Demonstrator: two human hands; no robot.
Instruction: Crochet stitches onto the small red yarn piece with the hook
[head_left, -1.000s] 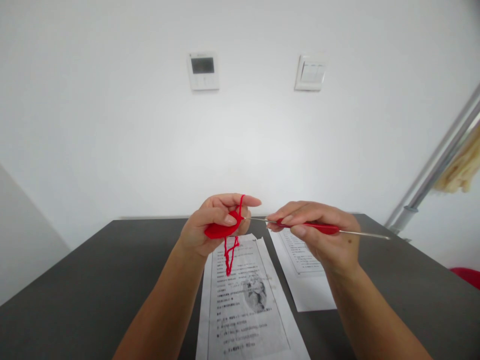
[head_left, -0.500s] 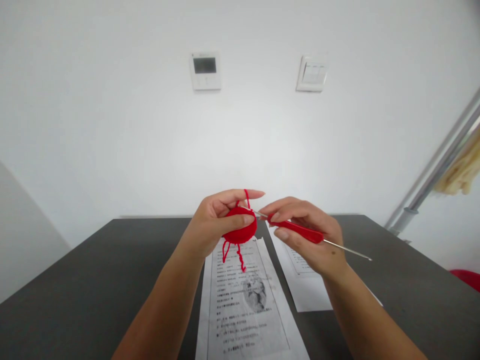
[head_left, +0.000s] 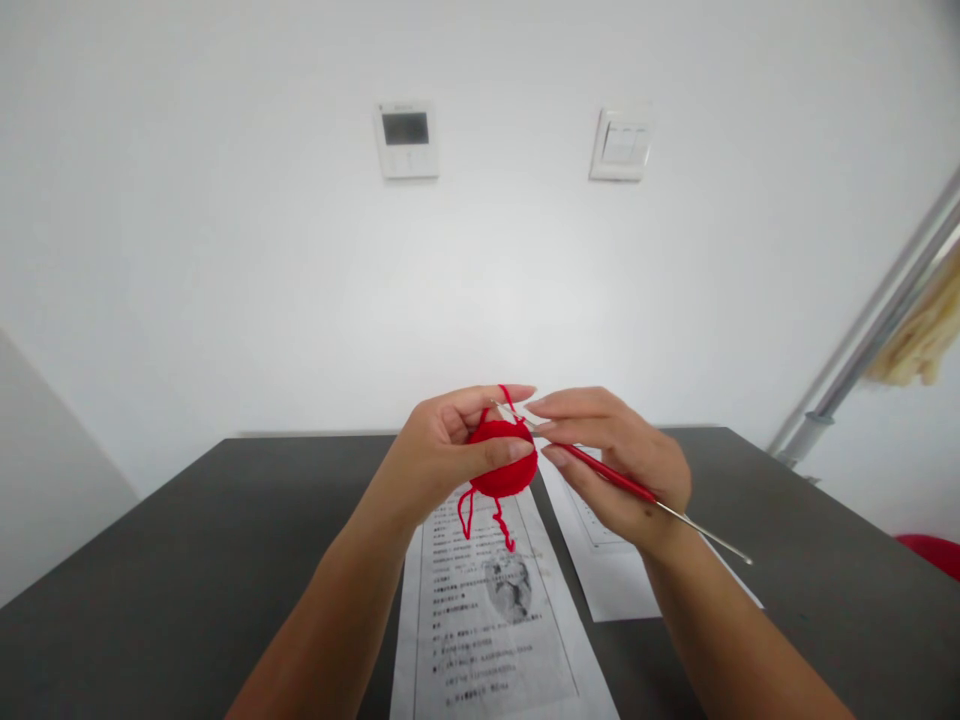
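Note:
My left hand (head_left: 446, 445) pinches a round piece of red crochet work (head_left: 501, 478), its thumb lying across the front. A strand of red yarn (head_left: 505, 398) runs over the left index finger. Beneath the piece dangle a loose loop and a twisted red tail (head_left: 504, 528). Between thumb and fingers, my right hand (head_left: 615, 455) holds a crochet hook (head_left: 615, 476) with a red handle and metal at both ends. The hook's far tip is at the top edge of the crochet piece, close to the yarn. Its other end points down to the right, over my right wrist.
A printed sheet (head_left: 487, 650) lies on the dark table (head_left: 300, 530) below my hands, and a second sheet (head_left: 619, 595) lies under my right arm. Behind stands a white wall with a thermostat (head_left: 407, 140) and a switch (head_left: 621, 145). Something red (head_left: 930, 553) shows at the right edge.
Both the crochet piece and my left hand have shifted slightly right and down. The hook has tilted more steeply, its tip now raised, and the right fingers are straighter.

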